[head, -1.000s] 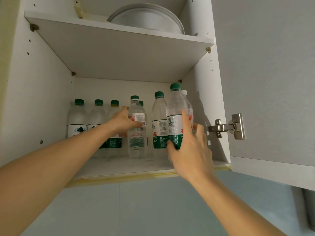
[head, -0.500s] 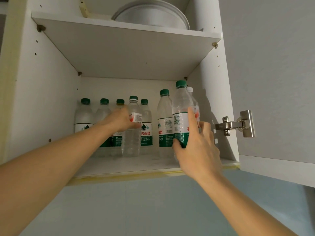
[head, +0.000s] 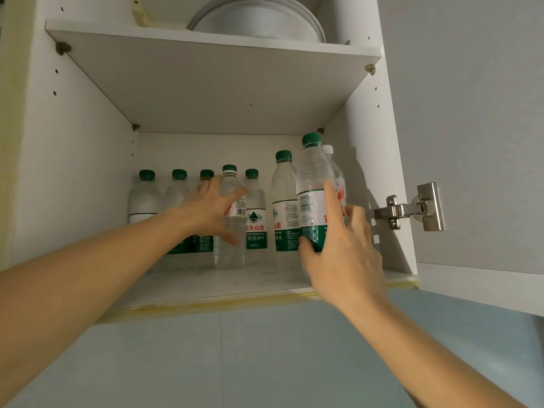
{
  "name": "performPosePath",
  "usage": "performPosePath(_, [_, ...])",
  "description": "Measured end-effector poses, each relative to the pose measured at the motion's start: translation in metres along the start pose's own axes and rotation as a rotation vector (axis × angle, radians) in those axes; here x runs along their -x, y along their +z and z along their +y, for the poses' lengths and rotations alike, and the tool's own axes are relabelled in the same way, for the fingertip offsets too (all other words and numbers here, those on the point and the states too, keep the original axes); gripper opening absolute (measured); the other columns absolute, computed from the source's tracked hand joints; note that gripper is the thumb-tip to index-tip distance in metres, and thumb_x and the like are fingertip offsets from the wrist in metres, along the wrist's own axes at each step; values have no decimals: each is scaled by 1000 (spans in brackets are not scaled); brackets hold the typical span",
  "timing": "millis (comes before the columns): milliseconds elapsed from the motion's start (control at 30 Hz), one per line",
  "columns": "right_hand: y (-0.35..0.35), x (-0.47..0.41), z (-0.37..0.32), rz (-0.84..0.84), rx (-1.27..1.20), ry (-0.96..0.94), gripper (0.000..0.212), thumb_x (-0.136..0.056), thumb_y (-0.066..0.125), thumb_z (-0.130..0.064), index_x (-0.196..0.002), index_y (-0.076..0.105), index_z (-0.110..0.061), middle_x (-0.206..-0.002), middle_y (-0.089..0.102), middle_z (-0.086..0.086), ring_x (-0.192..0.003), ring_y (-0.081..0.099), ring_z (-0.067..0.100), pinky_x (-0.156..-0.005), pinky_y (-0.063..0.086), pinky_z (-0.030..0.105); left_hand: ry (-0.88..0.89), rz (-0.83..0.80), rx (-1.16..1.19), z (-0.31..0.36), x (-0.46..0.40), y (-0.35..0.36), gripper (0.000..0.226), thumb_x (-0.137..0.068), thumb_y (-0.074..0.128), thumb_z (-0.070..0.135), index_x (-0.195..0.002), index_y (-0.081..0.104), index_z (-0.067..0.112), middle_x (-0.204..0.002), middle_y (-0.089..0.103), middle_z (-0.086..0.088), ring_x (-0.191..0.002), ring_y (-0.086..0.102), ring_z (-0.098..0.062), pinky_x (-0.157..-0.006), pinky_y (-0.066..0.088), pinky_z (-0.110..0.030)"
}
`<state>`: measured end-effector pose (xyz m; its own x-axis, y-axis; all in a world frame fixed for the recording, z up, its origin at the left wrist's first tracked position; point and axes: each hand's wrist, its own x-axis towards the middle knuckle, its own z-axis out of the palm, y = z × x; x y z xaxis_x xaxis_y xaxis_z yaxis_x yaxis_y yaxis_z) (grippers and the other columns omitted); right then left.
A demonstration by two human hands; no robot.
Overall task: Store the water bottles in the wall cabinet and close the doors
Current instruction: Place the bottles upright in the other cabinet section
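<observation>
We judge the step in hand to be the seating of two water bottles on the lower shelf (head: 206,285) of the wall cabinet (head: 73,142). To do it well, we would set each base flat on the shelf, clear of the front edge, slide it back against the standing row, and release only once it stands steady; the door (head: 477,128) hangs open to the right on its hinge (head: 412,209), so it needs clearance from the nearest bottle.

Our left hand (head: 210,207) is half open, fingers spread, wrapped loosely about the clear bottle with the red-marked label (head: 231,231). That bottle stands upright on the shelf in front of the back row of green-capped bottles (head: 176,201). Whether the grip is firm or easing off, we cannot tell.

Our right hand (head: 338,248) grasps the green-labelled bottle (head: 313,195) at its lower half, thumb on the left face and index finger laid up the front. The bottle is upright near the right wall, just in front of a white-capped bottle (head: 338,178); its base is hidden, so contact with the shelf is unconfirmed.

A stack of plates (head: 259,22) sits on the upper shelf.
</observation>
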<state>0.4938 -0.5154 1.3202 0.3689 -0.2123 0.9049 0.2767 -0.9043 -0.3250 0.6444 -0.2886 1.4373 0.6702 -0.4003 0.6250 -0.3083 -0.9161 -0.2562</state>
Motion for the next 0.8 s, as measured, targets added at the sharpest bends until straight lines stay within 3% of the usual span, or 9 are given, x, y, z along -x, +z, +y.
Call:
performPosePath(167, [0,0,1,2,-1,-7,96,-92,63,-41,-156,-8,-45,-131,35,1,-116,46,26,-70,38,33,-25,13,-59,15,-7,7,133,-54,80,78,-157,4,43,-163,-3,-14,-151,3,-43,-119,17,-59])
performPosePath(367, [2,0,3,11,1,-29,95,-92,62,-43,-157,-6,-44,-131,36,0,-116,46,25,-70,37,33,-67,152,-251,30,-14,25,134,-57,67,89,-159,5,27,-160,11,-26,-147,18,-44,-121,17,-55])
performPosePath(567, [1,0,2,21,9,-14,95,-92,63,-43,-156,-7,-46,-133,36,0,-115,48,26,-69,39,34,0,122,-117,14,-9,27,141,-57,69,87,-158,-8,25,-165,-6,-17,-152,2,-41,-123,2,-55])
performPosePath(667, [1,1,1,26,16,-10,94,-91,63,-43,-156,-5,-46,-131,37,0,-111,50,27,-66,38,33,45,181,-130,7,-5,30,135,-61,71,83,-158,-3,24,-166,1,-18,-152,8,-40,-124,7,-55])
performPosePath(800, [2,0,0,71,51,11,97,-86,65,-46,-158,0,-38,-129,38,1,-115,44,27,-65,36,32,-19,200,-169,26,-7,31,134,-60,74,80,-157,1,23,-162,7,-20,-149,13,-42,-122,9,-56])
